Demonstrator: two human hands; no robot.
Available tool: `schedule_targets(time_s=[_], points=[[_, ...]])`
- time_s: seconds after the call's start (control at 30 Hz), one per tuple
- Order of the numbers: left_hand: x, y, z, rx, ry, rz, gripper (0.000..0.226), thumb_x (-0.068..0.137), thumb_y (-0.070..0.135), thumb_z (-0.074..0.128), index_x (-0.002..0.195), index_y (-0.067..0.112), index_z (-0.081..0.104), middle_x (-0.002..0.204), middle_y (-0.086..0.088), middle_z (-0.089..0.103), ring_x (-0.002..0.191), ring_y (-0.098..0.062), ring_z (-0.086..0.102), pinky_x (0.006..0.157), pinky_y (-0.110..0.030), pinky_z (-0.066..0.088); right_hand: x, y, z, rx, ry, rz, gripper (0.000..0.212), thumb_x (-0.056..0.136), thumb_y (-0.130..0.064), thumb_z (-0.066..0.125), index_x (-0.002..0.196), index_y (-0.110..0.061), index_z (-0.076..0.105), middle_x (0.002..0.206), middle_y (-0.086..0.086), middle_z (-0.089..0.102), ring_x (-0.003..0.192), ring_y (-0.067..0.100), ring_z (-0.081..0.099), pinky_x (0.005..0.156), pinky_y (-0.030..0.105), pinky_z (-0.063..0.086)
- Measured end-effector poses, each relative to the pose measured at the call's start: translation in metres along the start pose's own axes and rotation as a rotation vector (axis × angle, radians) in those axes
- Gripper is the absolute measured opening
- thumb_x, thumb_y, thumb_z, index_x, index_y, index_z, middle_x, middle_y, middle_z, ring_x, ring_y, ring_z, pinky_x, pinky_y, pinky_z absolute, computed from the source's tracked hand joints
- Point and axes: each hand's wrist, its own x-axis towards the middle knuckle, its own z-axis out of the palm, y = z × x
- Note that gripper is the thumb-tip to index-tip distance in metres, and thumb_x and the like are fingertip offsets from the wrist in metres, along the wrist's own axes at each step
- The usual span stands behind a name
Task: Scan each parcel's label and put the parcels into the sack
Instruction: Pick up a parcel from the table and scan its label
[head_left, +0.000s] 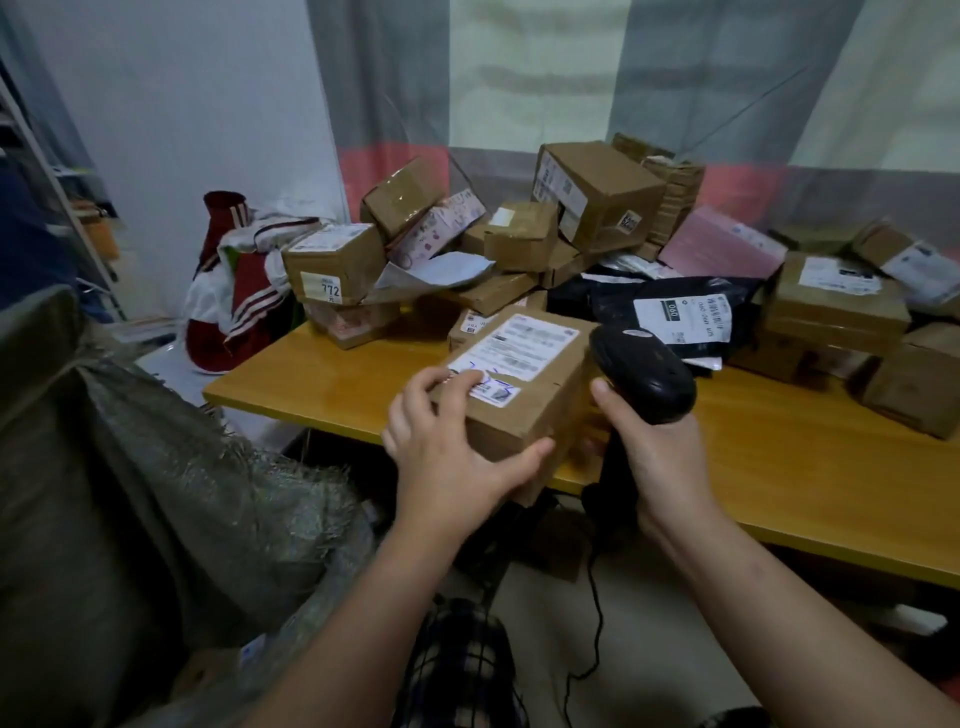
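Frame centre: left hand (447, 460) fingers grip the labelled box (524, 410) over the tabletop (332, 387) edge. Right hand (662, 457) fingers wrap the scanner (647, 376), just beside the box. Sack (156, 467) lower left; contents too dim to tell.

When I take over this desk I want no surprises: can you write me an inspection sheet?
Surface: yellow table, bare near the front edge.
Job's things: box, label up, over the table's edge; scanner beside it; grey woven sack at the left.
Clutter: parcels heaped at the back, with a black mailing bag and a pink envelope.
Hands: left hand grips the box; right hand grips the scanner.
Cables: black cable hangs from the scanner toward the floor.
Surroundings: curtain behind; red-and-white clothes beside the table.
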Motion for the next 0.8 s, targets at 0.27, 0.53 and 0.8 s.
schedule_targets(time_s=[0.27,0.53,0.8], points=[[0.029,0.013,0.036,-0.403,-0.249,-0.302,0.042,0.090,0.054,0.050,0.111,0.018,0.051,0.122,-0.003,0.049,0.106,-0.016,0.049,0.084,-0.020,0.033,-0.001,0.003,-0.037,-0.054,0.133,0.076,0.027,0.072,-0.020,0.083,0.095,-0.028,0.070,0.096,-0.002,0.075,0.090,0.012,0.071,0.076,0.033,0.057],[0.032,0.020,0.043,-0.887,-0.780,-0.706,0.038,0.090,0.053,0.047,0.105,0.025,0.068,0.100,0.000,0.074,0.090,-0.016,0.071,0.083,-0.034,0.052,-0.010,-0.001,-0.056,-0.069,0.142,0.010,0.032,0.073,-0.009,0.080,0.098,-0.024,0.069,0.096,-0.001,0.075,0.093,0.019,0.070,0.078,0.034,0.057],[0.041,0.040,0.044,-0.980,-0.504,-0.335,0.077,0.068,0.046,0.069,0.130,0.046,0.025,0.111,-0.001,0.068,0.092,-0.015,0.071,0.071,-0.027,0.056,0.000,-0.029,-0.075,-0.117,0.078,-0.274,0.041,0.074,0.006,0.075,0.091,-0.031,0.067,0.088,-0.021,0.073,0.086,-0.003,0.067,0.070,0.014,0.054]])
